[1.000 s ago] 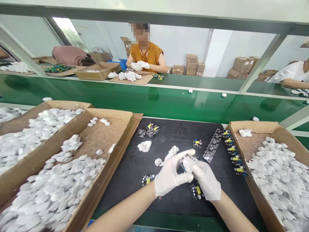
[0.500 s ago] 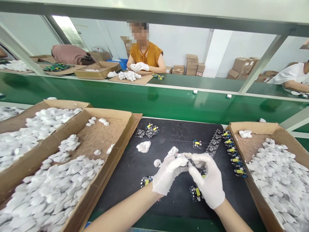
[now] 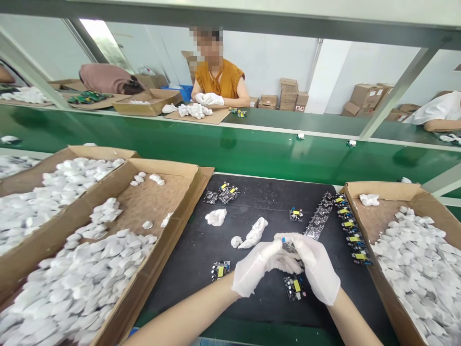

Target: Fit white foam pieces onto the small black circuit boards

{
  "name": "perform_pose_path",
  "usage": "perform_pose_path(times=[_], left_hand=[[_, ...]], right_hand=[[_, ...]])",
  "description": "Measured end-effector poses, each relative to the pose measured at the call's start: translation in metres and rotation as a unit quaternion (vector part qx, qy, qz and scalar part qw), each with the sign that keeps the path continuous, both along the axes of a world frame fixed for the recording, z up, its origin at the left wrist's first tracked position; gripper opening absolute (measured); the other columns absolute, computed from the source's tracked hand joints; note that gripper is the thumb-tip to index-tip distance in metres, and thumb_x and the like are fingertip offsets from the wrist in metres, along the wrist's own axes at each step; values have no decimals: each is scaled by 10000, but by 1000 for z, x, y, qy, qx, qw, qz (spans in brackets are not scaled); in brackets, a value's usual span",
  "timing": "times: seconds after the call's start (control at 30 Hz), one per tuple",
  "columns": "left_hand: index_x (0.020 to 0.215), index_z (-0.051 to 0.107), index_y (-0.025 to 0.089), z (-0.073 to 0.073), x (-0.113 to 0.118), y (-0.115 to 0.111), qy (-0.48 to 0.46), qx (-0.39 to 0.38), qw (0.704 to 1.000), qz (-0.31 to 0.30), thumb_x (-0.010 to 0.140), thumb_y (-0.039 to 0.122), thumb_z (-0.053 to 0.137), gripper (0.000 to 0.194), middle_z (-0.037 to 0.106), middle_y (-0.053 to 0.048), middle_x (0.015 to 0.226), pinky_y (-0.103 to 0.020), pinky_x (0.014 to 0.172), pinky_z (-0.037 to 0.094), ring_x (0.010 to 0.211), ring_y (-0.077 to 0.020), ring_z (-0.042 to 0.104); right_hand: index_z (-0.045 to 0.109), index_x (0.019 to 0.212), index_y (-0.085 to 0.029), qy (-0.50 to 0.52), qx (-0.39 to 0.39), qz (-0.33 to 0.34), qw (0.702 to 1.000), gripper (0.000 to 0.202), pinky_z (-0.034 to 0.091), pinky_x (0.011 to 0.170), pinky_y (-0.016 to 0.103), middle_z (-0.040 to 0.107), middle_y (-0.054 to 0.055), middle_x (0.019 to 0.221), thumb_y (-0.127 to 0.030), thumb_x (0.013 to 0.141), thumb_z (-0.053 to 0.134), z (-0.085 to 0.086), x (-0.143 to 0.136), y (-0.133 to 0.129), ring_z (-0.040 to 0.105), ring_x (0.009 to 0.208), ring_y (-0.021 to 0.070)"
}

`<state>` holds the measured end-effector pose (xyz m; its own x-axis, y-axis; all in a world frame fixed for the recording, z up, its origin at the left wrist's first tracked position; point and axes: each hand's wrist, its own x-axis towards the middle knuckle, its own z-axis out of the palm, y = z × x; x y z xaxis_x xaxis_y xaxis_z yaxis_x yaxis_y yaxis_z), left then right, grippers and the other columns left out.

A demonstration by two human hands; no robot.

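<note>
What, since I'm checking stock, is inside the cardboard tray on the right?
In the cardboard tray, a heap of small white pieces, a separate white lump near the far-left corner, and brown floor show. The heap's lower layers and the floor beneath it are covered.

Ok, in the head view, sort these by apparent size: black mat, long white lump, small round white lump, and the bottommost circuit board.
Largest to smallest:
1. Black mat
2. Bottommost circuit board and long white lump: too alike to rank; the board is nearer
3. Small round white lump
</note>
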<state>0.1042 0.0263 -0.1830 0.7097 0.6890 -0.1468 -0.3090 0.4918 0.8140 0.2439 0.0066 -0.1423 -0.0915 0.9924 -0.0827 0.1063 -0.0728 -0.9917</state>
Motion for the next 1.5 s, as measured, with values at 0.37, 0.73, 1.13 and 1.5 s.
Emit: perform_pose_path(times=[0.37,0.73,1.13,1.5], left_hand=[[848,632,157,18,-1,-2,-160,-195,968,19,737,283,628,168,650,-47,877,-379,844,408,831,-186,603],[843,624,88,30,0,-3,-129,-95,987,10,758,232,615,168,606,-84,849,-418,848,422,806,-210,604],[806,626,120,30,-2,-1,-75,-88,992,57,692,288,703,217,569,-32,772,-314,712,446,712,-146,560],[1122,566,161,30,-4,-3,48,58,994,77,739,450,651,487,546,-21,752,-278,647,397,639,-120,489]], right_hand=[[687,1049,-229,-87,155,-33,983,265,507,868,406,674,90,1075,-304,840,542,-2,-3,-3,619,994,248],[704,1004,-282,-120,216,-67,967,237,508,819,390,697,47,988,-261,880,504,-12,1,-7,622,931,231],[732,939,-264,-15,96,-3,995,195,475,914,398,665,59,1096,-353,804,624,-6,5,-2,575,1059,260],[529,1224,-253,297,-88,58,949,552,416,548,279,622,33,892,-361,708,694,-9,-2,2,544,613,150]])
